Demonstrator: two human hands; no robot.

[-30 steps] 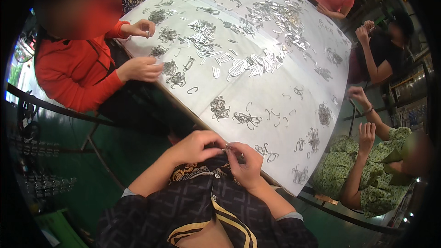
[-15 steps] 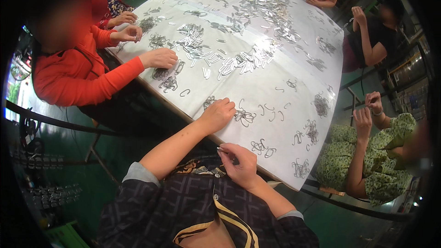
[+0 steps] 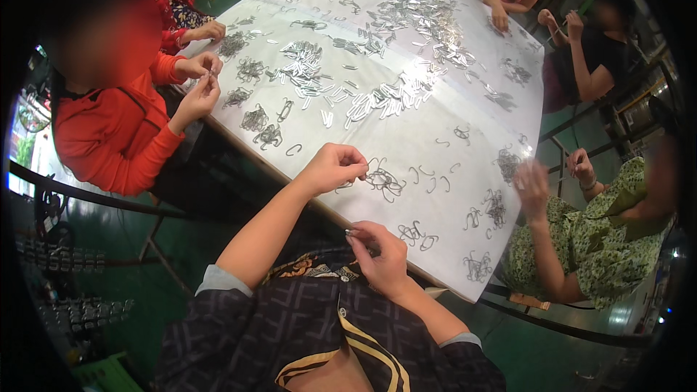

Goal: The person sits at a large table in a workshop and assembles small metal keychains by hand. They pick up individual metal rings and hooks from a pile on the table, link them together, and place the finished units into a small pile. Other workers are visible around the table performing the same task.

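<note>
White table [image 3: 435,131], large, strewn with heaps and loose groups of small bent wire hooks; green floor beneath. Your left hand [image 3: 332,168] reached over the near edge, fingers pinched together at a small tangle of hooks [image 3: 382,181] lying on the cloth. Your right hand [image 3: 377,254] sat at the table edge, fingers closed on a thin wire piece [image 3: 351,232] held off the surface. Another hook cluster [image 3: 415,234] lay just beside it. Around the table: a person in red [image 3: 116,131] to your left, a person in green print [image 3: 581,247] to your right.
</note>
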